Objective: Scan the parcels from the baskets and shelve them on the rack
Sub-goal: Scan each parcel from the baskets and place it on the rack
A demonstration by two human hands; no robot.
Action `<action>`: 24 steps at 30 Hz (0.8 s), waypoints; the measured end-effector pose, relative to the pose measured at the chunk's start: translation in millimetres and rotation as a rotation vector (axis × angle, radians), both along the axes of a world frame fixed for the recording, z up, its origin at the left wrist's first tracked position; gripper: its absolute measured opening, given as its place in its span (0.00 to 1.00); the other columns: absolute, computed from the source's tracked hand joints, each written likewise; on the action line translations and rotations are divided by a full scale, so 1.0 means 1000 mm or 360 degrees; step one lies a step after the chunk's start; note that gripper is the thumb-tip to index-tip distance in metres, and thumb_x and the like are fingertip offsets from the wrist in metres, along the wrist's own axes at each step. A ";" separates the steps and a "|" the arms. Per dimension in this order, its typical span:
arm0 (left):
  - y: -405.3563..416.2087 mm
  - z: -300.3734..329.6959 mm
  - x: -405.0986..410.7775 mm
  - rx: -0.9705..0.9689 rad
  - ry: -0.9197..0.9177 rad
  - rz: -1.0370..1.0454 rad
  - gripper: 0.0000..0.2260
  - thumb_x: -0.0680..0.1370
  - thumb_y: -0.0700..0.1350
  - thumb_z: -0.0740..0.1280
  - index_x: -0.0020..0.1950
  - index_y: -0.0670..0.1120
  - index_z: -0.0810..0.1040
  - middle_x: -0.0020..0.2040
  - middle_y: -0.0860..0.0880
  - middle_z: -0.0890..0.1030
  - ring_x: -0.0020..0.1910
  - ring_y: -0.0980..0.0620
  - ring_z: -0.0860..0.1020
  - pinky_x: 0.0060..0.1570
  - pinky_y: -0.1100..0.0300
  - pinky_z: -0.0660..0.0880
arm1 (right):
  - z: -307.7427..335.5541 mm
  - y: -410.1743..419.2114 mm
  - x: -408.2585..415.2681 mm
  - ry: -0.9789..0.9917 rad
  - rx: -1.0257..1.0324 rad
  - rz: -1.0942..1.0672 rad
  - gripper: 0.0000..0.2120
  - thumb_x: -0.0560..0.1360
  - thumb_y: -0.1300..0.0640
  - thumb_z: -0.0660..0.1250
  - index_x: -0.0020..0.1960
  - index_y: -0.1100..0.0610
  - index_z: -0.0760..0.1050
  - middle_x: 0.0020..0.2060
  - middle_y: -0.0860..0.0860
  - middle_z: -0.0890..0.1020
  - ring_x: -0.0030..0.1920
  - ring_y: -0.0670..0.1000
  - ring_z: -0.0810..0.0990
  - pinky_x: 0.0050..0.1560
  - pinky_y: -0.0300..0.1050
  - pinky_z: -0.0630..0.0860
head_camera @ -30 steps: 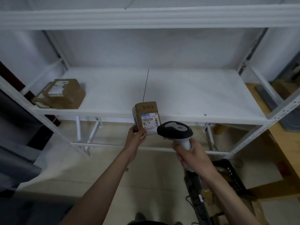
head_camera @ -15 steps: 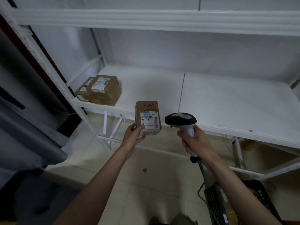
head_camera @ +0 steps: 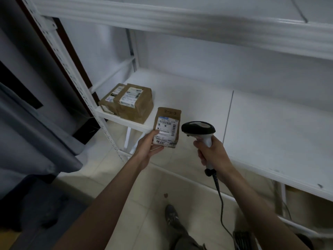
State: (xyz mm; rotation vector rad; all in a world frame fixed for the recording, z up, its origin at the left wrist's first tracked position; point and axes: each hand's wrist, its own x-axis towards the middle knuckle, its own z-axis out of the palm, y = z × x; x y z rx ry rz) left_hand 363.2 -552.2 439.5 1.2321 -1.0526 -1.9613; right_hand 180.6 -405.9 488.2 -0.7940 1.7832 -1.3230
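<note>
Much of this shelving scene is cut off, covered or unreadable.

The rack (head_camera: pixel 270 134) runs past the right edge, and its upper shelf past the top. On the held parcel (head_camera: pixel 167 128), the label's small print is too fine to read, and the left hand's (head_camera: pixel 148 146) thumb covers the label's lower left corner. The right hand (head_camera: pixel 212 154) hides most of the scanner (head_camera: pixel 198 129) handle; its cable (head_camera: pixel 220 201) runs down toward a dark basket (head_camera: pixel 244 239) cut by the bottom edge. Of the two shelved parcels (head_camera: pixel 134 103), the rear one is half hidden behind the front one, and both labels are blurred. Both forearms leave the picture at the bottom.
</note>
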 end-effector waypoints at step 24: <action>-0.141 -0.043 -0.031 0.0426 -0.0140 0.0516 0.21 0.75 0.43 0.77 0.63 0.34 0.79 0.58 0.39 0.82 0.55 0.48 0.81 0.50 0.58 0.82 | -0.045 -0.132 -0.032 -0.0118 0.0129 -0.0064 0.05 0.79 0.59 0.68 0.54 0.59 0.75 0.28 0.50 0.80 0.26 0.51 0.74 0.27 0.45 0.73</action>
